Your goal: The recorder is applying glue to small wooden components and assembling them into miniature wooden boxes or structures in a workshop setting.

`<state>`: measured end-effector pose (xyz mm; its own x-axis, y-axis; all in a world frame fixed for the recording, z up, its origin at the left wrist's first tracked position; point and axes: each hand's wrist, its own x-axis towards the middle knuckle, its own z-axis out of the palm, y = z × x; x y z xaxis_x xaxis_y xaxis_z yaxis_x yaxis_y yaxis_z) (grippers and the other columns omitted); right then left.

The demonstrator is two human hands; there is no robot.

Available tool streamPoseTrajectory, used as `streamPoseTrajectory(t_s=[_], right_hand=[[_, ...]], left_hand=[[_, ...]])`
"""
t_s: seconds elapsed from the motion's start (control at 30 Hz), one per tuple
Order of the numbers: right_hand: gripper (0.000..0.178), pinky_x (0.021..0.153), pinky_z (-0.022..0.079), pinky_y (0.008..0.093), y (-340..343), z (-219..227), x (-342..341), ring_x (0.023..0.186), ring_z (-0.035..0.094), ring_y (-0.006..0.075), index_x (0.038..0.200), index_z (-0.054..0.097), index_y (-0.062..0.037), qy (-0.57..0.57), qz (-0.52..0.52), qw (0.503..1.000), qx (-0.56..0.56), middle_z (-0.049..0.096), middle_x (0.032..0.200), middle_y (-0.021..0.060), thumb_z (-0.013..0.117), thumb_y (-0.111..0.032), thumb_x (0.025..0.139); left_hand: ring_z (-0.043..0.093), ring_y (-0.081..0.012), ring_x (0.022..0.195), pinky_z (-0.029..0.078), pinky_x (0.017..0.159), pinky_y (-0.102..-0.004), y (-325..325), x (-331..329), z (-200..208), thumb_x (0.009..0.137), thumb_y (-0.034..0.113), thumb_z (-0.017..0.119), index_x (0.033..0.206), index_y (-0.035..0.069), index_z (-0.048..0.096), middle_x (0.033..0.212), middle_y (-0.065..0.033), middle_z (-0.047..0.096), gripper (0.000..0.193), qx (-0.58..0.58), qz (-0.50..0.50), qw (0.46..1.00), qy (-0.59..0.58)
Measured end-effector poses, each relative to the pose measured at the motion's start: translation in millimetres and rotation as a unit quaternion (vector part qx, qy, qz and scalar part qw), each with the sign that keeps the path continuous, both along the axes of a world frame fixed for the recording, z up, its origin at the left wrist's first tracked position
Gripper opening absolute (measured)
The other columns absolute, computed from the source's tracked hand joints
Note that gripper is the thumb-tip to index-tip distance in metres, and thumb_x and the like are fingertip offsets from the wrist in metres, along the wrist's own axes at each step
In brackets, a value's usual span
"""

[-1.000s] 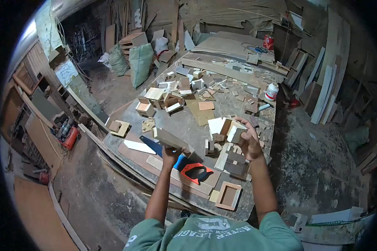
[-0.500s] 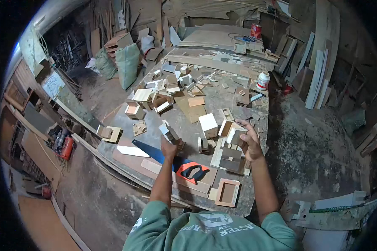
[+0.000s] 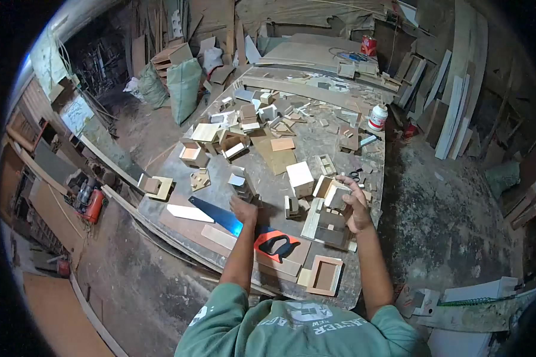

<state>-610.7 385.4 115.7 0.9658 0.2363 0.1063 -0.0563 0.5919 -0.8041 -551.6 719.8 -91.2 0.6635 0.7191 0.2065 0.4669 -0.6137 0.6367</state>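
Observation:
My left hand (image 3: 244,210) is closed on the near end of a small wooden block assembly (image 3: 240,182) with a pale top and darker sides. My right hand (image 3: 357,206) curves its fingers and thumb around the right side of a small wooden box (image 3: 336,195). That box stands at the far end of a flat wooden piece with a dark panel (image 3: 331,225). Between my hands are a pale wooden cube (image 3: 299,179) and a smaller wooden piece (image 3: 291,206). A handsaw (image 3: 275,245) with an orange and black handle lies under my left forearm, its blade partly hidden.
Small wooden boxes and offcuts (image 3: 250,119) crowd the worktable's far part. A white bottle (image 3: 377,118) stands by the right edge, with scissors (image 3: 355,174) nearer. A wooden frame (image 3: 324,275) lies at the near edge. Boards (image 3: 458,107) lean at the right.
My left hand has shifted slightly right, and the block assembly in it has turned more upright. My right hand stays at the small box. The view has moved a little.

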Motion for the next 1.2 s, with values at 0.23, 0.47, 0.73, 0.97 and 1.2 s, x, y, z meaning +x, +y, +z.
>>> streamPoseTrajectory(t_s=[0.23, 0.47, 0.73, 0.97, 1.2], right_hand=[[0.059, 0.086, 0.052, 0.029, -7, 3, -10, 0.097, 0.061, 0.0139, 0.135, 0.045, -0.005, 0.013, 0.016, 1.0, -0.011, 0.06, 0.111, 0.0064, 0.065, -0.015, 0.08], [0.058, 0.089, 0.051, 0.0307, -16, -4, -19, 0.101, 0.06, 0.0155, 0.133, 0.046, -0.0043, 0.004, 0.003, 1.0, -0.014, 0.059, 0.113, 0.0067, 0.066, -0.018, 0.08], [0.058, 0.085, 0.054, 0.0314, -16, -16, -34, 0.099, 0.062, 0.0159, 0.133, 0.045, -0.0045, 0.021, 0.006, 1.0, -0.004, 0.058, 0.113, 0.0067, 0.066, -0.02, 0.081], [0.065, 0.081, 0.057, 0.0306, -24, -34, -46, 0.102, 0.063, 0.0196, 0.136, 0.043, -0.0038, 0.026, 0.009, 0.999, -0.034, 0.058, 0.118, 0.0087, 0.066, -0.026, 0.08], [0.063, 0.083, 0.056, 0.0425, -36, -50, -66, 0.105, 0.062, 0.0273, 0.135, 0.047, -0.0054, 0.06, -0.039, 0.997, 0.001, 0.059, 0.121, 0.014, 0.063, -0.032, 0.081]], left_hand=[[0.046, -0.0464, 0.119, 0.037, 0.105, -0.0482, -1, -3, -6, 0.068, 0.026, 0.077, 0.133, -0.008, 0.037, 0.126, -0.0275, 0.049, 0.083, -0.008, -0.045, 0.999, -0.009], [0.056, -0.0423, 0.102, 0.046, 0.087, -0.0503, -2, -10, 16, 0.069, 0.019, 0.075, 0.099, 0.003, 0.057, 0.104, -0.0201, 0.061, 0.039, -0.05, -0.108, 0.992, -0.044], [0.056, -0.0413, 0.104, 0.046, 0.089, -0.0492, 5, -21, 18, 0.063, 0.023, 0.083, 0.107, 0.005, 0.055, 0.105, -0.0198, 0.061, 0.055, -0.084, -0.139, 0.986, -0.034], [0.056, -0.0388, 0.108, 0.045, 0.093, -0.0438, 46, -56, -6, 0.069, 0.026, 0.084, 0.124, -0.002, 0.047, 0.115, -0.0245, 0.058, 0.072, -0.033, -0.182, 0.982, -0.032], [0.056, -0.0322, 0.109, 0.045, 0.095, -0.0397, 60, -152, -19, 0.079, 0.012, 0.072, 0.123, -0.005, 0.05, 0.114, -0.0197, 0.058, 0.052, -0.031, -0.169, 0.976, -0.137]])
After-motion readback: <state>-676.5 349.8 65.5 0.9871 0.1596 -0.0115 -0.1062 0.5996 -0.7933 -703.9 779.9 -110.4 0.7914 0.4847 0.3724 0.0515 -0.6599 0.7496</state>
